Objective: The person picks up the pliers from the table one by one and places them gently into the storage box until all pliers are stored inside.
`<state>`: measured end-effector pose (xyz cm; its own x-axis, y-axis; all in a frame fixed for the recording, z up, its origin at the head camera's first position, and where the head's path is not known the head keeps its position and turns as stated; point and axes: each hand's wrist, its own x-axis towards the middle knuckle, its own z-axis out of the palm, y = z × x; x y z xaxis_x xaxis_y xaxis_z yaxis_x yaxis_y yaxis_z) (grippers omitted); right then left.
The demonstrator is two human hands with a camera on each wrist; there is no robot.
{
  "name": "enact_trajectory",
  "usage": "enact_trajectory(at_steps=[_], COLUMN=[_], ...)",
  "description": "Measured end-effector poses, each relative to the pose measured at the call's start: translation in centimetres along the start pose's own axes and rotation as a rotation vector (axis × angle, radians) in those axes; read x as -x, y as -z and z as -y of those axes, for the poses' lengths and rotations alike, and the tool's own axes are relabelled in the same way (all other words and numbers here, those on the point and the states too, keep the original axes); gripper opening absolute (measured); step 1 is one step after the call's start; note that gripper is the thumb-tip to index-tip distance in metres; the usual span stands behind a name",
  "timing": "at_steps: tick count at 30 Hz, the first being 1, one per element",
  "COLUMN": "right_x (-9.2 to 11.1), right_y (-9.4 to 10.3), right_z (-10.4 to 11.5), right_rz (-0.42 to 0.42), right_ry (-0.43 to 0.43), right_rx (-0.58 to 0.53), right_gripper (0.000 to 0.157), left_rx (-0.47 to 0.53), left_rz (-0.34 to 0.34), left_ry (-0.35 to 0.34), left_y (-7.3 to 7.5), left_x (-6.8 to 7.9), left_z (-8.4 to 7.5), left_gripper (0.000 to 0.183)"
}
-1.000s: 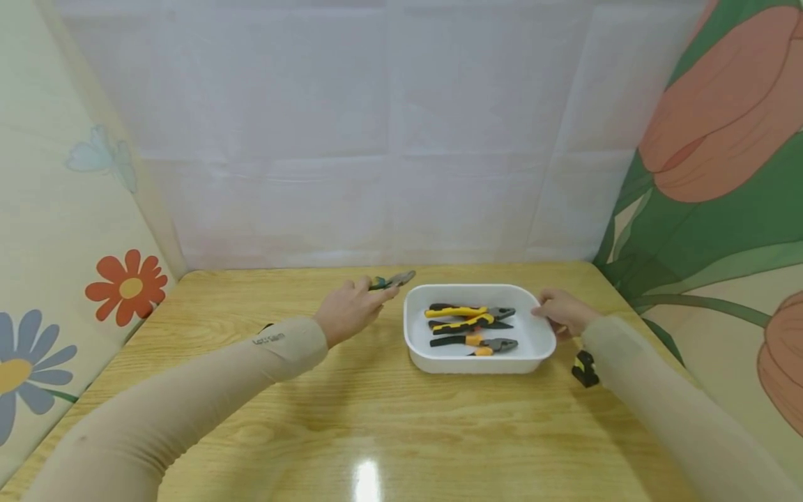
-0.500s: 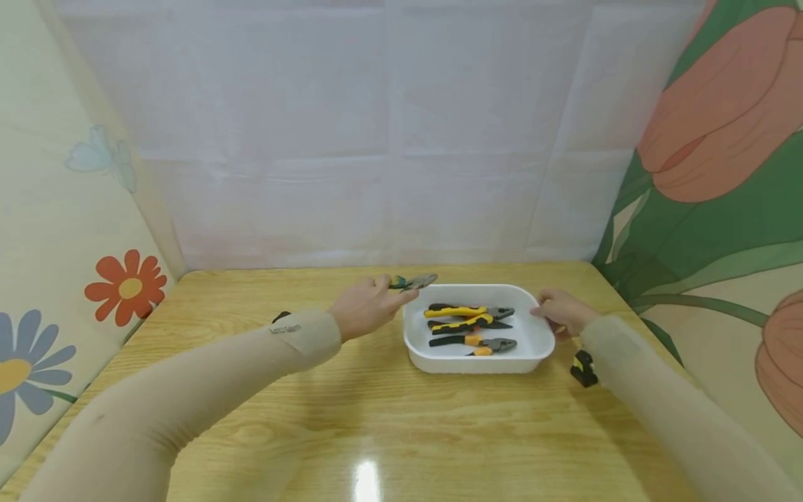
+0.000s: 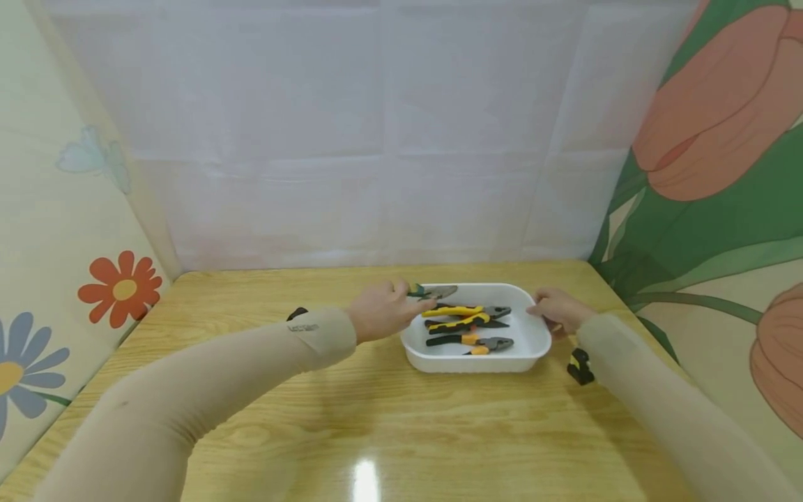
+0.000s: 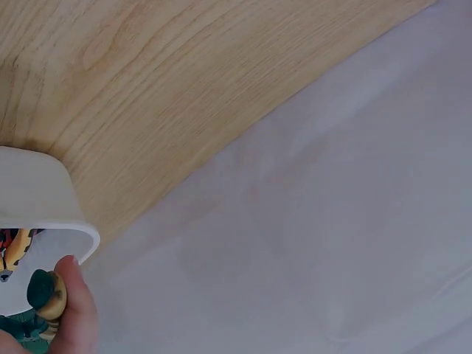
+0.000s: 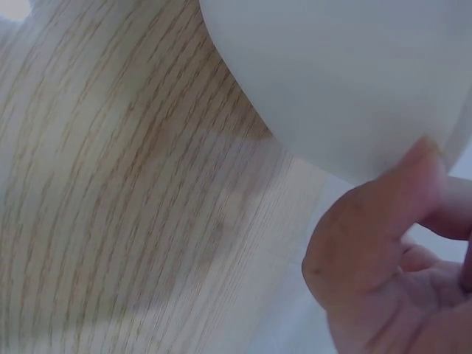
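Observation:
My left hand [image 3: 385,312] grips pliers [image 3: 442,291] with green and yellow handles. Their grey jaws point right, over the back left part of a white plastic tub [image 3: 470,364]. In the left wrist view, the fingers [image 4: 79,306] curl round a green and tan handle [image 4: 42,289] close to the tub's rim. At the tub's right end, my right hand [image 3: 560,311] holds the rim. Its thumb [image 5: 369,221] lies against the white wall in the right wrist view. Inside the tub are yellow-and-black pliers [image 3: 461,323], with another yellow-handled pair behind, and orange-and-black pliers [image 3: 495,344] nearest the front.
The tub stands on a wood-grain table [image 3: 401,418]. A white cloth [image 3: 351,139] hangs behind the table, with flower-print panels on both sides. A small black and yellow object [image 3: 580,367] shows beside the right sleeve, and a black one [image 3: 297,314] behind the left sleeve.
My left hand has moved to the right with the green-handled pliers, from left of the tub to over its left rim. The right hand has stayed at the tub's right end.

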<state>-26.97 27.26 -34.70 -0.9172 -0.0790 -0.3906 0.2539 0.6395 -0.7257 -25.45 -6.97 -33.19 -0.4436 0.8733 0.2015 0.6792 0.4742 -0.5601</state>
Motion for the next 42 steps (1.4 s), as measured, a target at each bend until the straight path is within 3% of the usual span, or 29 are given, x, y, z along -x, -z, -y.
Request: enact_trajectory(at_steps=[6,15,22,26,28,32,42], right_x=[0.1,0.2,0.3,0.2,0.3,0.3,-0.3], right_y=[0.0,0.1,-0.1,-0.3,-0.3,-0.4,-0.3], right_z=[0.1,0.0,0.2,0.2,0.2,0.3,0.1], right_rz=[0.008,0.002,-0.018,-0.024,-0.024,-0.024,-0.024], right_ry=[0.001,-0.013,-0.009,-0.012,-0.008,-0.004,-0.028], right_rx=[0.000,0.000,-0.004,0.000,0.001,-0.006,-0.002], right_gripper=[0.012,0.013,0.013,0.012,0.011,0.010,0.009], left_rx=[0.070,0.031,-0.150,-0.124,-0.086,-0.013,0.016], left_rz=[0.020,0.085,-0.042,-0.089,-0.071,0.034,0.198], left_ry=[-0.022,-0.041,-0.121,-0.111,-0.111,-0.127,-0.156], left_y=[-0.1,0.2,-0.9,-1.3,-1.4,-1.5,-1.2], left_x=[-1.2,-2.7,-3.7,-4.3,-4.6,-5.3,-6.5], left_z=[-0.9,-2.0,-2.7,-3.0,-3.2,-3.8,-4.8], left_gripper=[0.044,0.045,0.041,0.040,0.040,0.041,0.043])
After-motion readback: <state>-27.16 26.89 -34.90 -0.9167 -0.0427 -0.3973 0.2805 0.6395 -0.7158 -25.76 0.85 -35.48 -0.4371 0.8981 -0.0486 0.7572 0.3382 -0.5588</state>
